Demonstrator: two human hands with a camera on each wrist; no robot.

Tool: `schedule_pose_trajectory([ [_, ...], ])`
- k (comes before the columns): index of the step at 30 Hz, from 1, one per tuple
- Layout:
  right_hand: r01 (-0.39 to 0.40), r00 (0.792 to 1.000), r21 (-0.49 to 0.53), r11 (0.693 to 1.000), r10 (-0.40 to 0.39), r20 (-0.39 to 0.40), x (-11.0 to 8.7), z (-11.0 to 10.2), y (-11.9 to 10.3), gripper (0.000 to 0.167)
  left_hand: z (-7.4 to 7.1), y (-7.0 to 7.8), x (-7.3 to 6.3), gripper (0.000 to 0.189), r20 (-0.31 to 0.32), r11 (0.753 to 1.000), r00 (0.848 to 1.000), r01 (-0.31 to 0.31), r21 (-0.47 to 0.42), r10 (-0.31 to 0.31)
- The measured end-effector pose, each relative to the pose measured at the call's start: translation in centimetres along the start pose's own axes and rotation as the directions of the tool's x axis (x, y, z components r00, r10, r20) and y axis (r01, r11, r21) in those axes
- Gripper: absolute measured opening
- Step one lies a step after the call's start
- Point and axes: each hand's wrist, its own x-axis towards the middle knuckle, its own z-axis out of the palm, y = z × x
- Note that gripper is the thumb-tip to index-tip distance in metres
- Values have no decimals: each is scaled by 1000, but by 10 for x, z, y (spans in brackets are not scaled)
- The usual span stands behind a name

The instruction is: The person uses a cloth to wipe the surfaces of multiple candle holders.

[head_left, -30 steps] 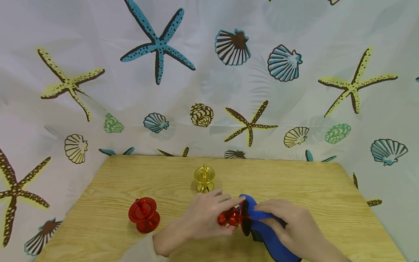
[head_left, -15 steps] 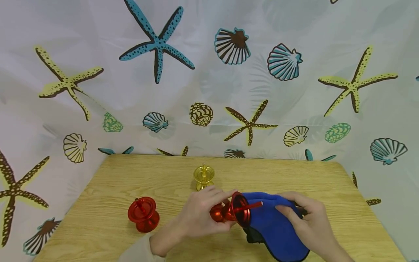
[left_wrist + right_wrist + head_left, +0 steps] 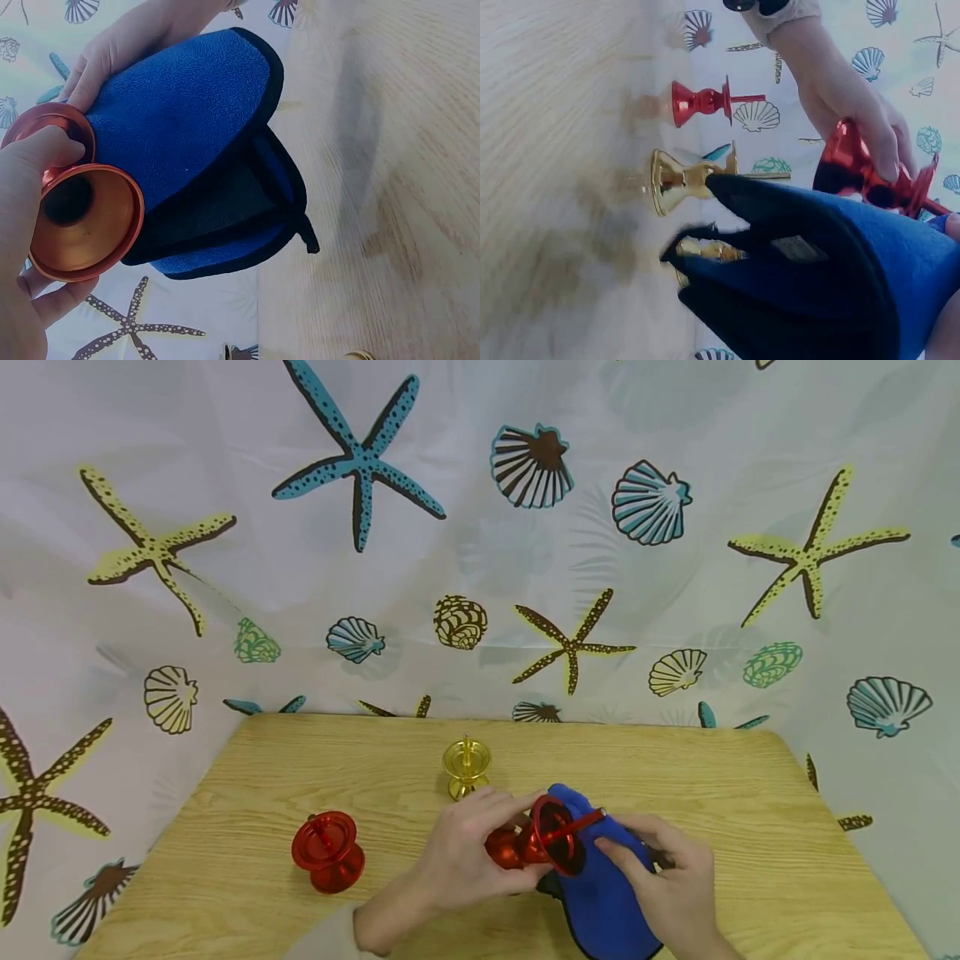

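Observation:
My left hand (image 3: 468,852) grips a shiny red candle holder (image 3: 536,843) round its stem. The holder lies tilted in the air, its dish and long spike pointing right; the left wrist view shows its hollow base (image 3: 105,225). A blue cloth mitt (image 3: 611,902) with black edging hangs from my right hand (image 3: 667,872), pinched between thumb and fingers. The mitt's upper part lies just behind the dish and spike. Its dark opening (image 3: 802,300) faces the camera in the right wrist view.
Another red candle holder (image 3: 330,852) stands upright at the left of the wooden table (image 3: 750,827). A gold candle holder (image 3: 467,764) stands farther back, and the right wrist view shows a second gold one (image 3: 705,251) partly behind the mitt. A shell-patterned curtain (image 3: 450,527) hangs behind.
The mitt, first pressed against the dish and over the spike, came away to the right, baring the spike. It has since swung back left with my right hand. The red holder has turned slightly.

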Motion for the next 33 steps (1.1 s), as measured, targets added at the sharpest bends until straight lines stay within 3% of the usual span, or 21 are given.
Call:
schedule_pose_trajectory([
  [5, 81, 996, -22, 996, -81, 32, -4, 5, -1, 39, 3, -1, 0, 70, -5, 997, 1000, -3, 73, 3],
  [9, 229, 970, -41, 973, -224, 92, -4, 6, -2, 38, 4, -2, 0, 71, 8, 987, 1000, -27, 159, 26],
  [12, 267, 958, -94, 959, -253, 134, -3, 7, -7, 37, 5, -2, 0, 72, 6, 967, 998, -63, 246, 63],
  [16, 219, 965, -154, 964, -191, 178, 0, 9, -15, 41, 7, -3, 0, 74, 0, 929, 994, -105, 354, 112],
  [20, 74, 976, -143, 987, -42, 212, 8, 11, -26, 32, 8, -4, -1, 75, 34, 878, 989, -145, 456, 145],
  [24, -45, 975, -147, 988, 75, 208, 14, 14, -31, 23, 7, -4, -2, 74, 75, 838, 984, -178, 516, 163],
  [28, -59, 972, -150, 987, 91, 217, 15, 15, -32, 22, 7, -5, -3, 74, 80, 840, 985, -173, 514, 154],
  [33, 98, 968, -158, 983, -57, 246, 10, 13, -29, 37, 7, -7, -3, 75, 53, 881, 993, -119, 458, 107],
])
